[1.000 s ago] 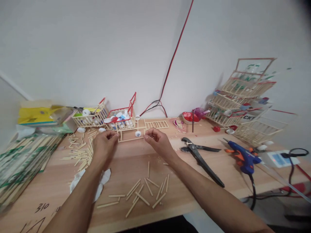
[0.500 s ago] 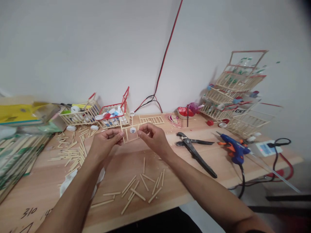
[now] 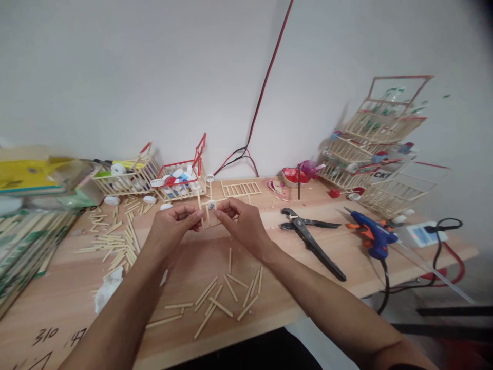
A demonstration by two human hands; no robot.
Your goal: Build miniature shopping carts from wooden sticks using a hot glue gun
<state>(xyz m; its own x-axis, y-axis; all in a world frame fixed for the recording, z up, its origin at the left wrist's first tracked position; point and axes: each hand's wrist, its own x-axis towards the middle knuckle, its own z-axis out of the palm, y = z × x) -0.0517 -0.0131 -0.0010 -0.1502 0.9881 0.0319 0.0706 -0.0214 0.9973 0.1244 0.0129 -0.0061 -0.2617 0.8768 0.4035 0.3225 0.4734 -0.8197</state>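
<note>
Workpiece: a small stick frame [image 3: 208, 215] of thin pale wood, between the two hands above the far middle of the tabletop [image 3: 277, 308]; whether its lower edge touches the wood cannot be told. A white cap [image 3: 211, 205] shows in the gap between the hands, just at the frame; contact with it is unclear.

Handling, judged by look: very light, stiff along each stick, dry and not slippery. The weak points are likely the joints, so twisting or hard squeezing across the span risks racking it. Best hold: lightly at the end sticks, near the corners, both ends supported.

Pose: left hand [image 3: 179, 221] pinches the left end with thumb and index finger, a narrow grip, remaining fingers curled. Right hand [image 3: 246, 221] mirrors it at the right end, thumb tip against the index finger, also narrow; the fingers partly hide the contact. Both forearms reach forward and converge, hands near each other.

Nearby: short stick pieces [image 3: 221, 307] scattered toward the wearer, ladder-like stick panel [image 3: 242, 195] lying behind the hands, slip-joint pliers [image 3: 316, 246] to the right, blue glue gun [image 3: 375, 231] beyond them.
</note>
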